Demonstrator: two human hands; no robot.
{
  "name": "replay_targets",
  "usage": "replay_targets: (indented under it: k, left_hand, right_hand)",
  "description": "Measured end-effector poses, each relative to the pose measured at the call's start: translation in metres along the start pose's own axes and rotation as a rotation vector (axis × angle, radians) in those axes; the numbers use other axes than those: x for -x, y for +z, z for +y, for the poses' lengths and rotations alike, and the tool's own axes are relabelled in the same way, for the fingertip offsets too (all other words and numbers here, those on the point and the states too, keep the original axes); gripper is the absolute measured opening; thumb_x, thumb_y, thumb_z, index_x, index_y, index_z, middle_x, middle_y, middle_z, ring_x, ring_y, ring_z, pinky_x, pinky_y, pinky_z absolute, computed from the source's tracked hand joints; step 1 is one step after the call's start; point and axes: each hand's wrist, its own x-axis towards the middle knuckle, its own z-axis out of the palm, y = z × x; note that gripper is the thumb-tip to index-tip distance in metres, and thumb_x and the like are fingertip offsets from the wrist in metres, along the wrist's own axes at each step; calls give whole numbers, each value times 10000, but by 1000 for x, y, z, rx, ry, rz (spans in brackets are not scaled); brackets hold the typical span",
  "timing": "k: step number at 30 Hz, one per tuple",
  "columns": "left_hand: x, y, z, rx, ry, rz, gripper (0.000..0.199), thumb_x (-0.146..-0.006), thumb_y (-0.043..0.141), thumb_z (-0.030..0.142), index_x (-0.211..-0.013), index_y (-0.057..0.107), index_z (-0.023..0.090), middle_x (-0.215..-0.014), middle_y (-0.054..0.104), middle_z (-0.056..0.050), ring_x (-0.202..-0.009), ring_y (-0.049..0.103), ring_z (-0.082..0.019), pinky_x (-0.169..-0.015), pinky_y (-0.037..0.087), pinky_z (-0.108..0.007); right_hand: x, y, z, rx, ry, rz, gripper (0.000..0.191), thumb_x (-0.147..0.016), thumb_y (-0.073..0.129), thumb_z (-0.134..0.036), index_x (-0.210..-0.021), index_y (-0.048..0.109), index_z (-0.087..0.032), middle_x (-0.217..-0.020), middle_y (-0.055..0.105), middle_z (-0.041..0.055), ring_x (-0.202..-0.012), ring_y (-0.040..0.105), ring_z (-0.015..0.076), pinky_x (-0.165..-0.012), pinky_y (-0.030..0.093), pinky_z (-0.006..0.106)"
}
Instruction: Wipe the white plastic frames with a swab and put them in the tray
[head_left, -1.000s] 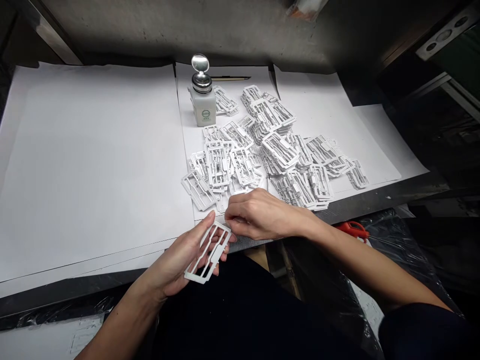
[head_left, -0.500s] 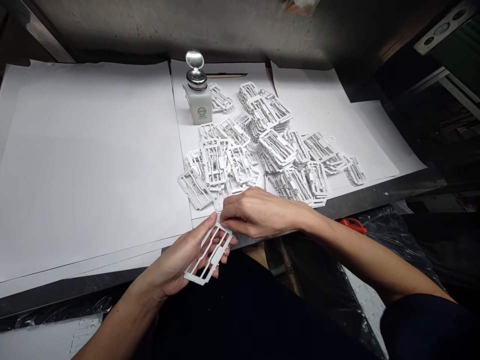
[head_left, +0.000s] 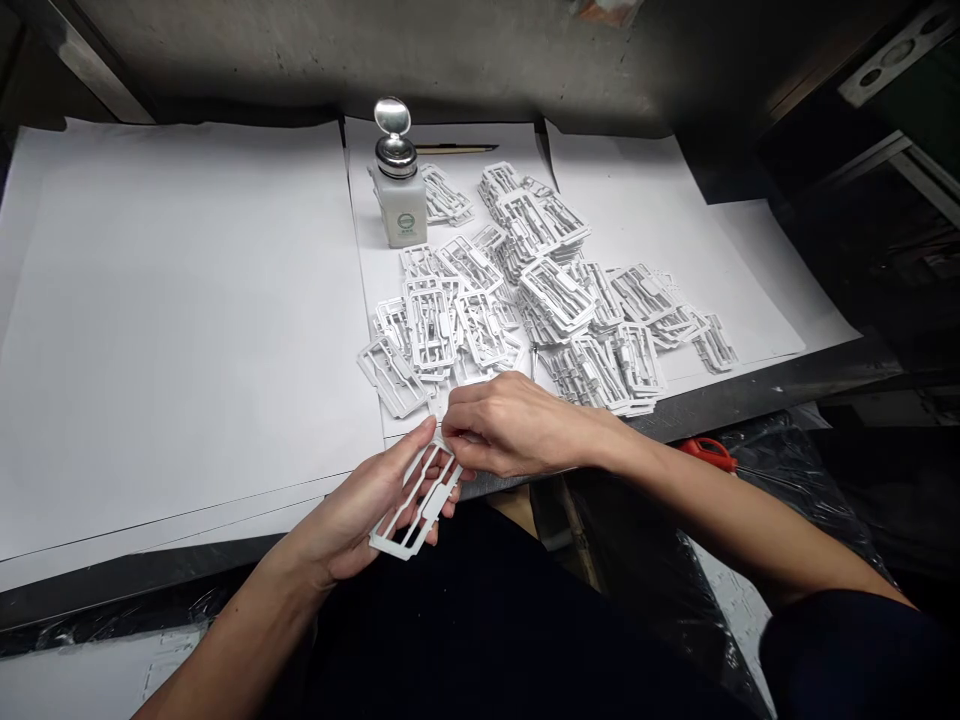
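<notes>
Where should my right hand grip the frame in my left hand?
Pinch the frame by its outer rail at the upper end, coming from the right, where the right hand is. The left hand cradles the lower part, leaving that end free.

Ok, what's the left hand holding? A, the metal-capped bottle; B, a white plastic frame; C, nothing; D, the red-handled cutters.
B: the white plastic frame lies across the left hand, gripped between its fingers and thumb.
</notes>
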Motion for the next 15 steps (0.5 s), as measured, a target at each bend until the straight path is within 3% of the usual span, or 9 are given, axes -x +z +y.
replay_targets:
  k: [8, 15]
  left_hand:
    - [-4, -6, -1, 100, -26, -77, 459, -834, 458, 520, -902, 659, 113, -801, 593, -99, -645, 561, -158, -518, 511, -267]
    - [-2, -10, 6, 349, 103, -71, 447, -889, 395, 436, -930, 665, 82, -737, 619, -99, -675, 601, -181, -644, 533, -323]
  right_hand:
    - [12, -1, 6, -143, 98, 19, 131, -819, 540, -120, -727, 633, -122, -700, 593, 13, -573, 487, 97, -556, 313, 221]
    - [32, 3, 0, -402, 213, 193, 123, -873, 581, -214, -873, 675, -135, -771, 642, 28, -674, 558, 124, -603, 397, 229]
